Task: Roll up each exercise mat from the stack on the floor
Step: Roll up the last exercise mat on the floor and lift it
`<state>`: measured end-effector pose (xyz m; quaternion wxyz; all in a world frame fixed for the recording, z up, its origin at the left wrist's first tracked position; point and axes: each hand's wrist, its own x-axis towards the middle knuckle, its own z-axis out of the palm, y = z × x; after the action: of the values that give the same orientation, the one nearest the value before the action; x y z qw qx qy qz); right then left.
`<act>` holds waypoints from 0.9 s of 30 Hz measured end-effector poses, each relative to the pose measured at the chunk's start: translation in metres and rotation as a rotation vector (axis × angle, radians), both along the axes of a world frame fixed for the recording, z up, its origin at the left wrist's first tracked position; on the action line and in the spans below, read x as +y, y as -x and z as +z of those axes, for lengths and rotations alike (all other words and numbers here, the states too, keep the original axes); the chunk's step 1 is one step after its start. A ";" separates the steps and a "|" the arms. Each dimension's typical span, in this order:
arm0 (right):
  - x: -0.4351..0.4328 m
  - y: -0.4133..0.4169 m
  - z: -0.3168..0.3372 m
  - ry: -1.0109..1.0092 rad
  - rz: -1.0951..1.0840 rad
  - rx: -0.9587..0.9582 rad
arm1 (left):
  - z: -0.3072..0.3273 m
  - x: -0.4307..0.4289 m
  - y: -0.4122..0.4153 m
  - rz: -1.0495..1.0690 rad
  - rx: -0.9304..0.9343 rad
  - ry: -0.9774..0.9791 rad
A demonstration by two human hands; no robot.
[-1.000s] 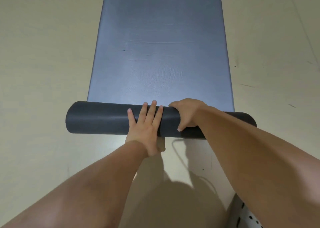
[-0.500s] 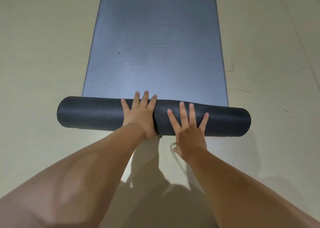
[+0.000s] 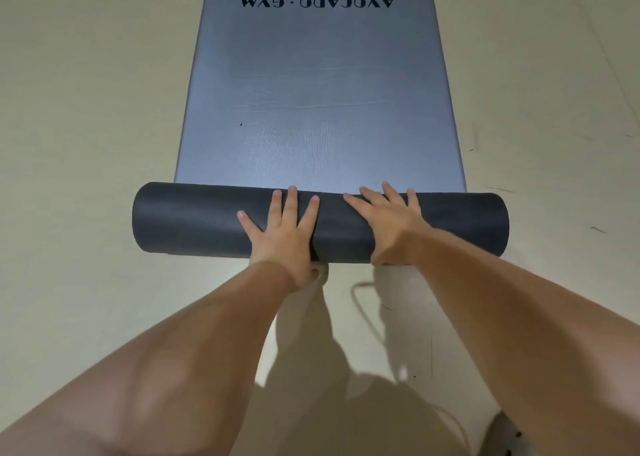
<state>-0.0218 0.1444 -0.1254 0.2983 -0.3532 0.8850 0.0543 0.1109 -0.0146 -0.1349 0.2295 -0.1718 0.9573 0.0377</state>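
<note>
My left hand lies palm down on top of the roll, its fingers straight and spread, the tips reaching the far crest. My right hand rests just beside it on the same roll, also flat, with its fingers straight and fanned and its fingertips at the line where the roll meets the flat sheet. Neither hand grips anything. Both rest on the roll with open palms, and a narrow strip of dark roll shows between them. My left hand sits near the middle of the roll and my right hand on its right half.

The mat lies on the pale floor and stretches away from me. Its near end is wound into the dark grey roll, which lies crosswise in front of me. The rest is flat and blue-grey. Black lettering at the far end appears upside down to me and reads AVOCADO · GYM.
</note>
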 end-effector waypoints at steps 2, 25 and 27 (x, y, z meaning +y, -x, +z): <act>0.010 -0.003 -0.001 0.071 -0.043 0.057 | 0.001 -0.010 0.015 0.021 -0.021 -0.041; 0.007 -0.018 0.036 -0.205 0.126 -0.263 | 0.040 -0.016 -0.009 0.045 -0.252 -0.234; 0.002 -0.012 0.043 -0.209 0.127 -0.384 | 0.048 -0.022 -0.007 0.106 -0.371 -0.326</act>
<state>-0.0096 0.1464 -0.0824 0.4924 -0.3794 0.7774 0.0960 0.1178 -0.0366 -0.0865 0.4236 -0.1864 0.8697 0.1715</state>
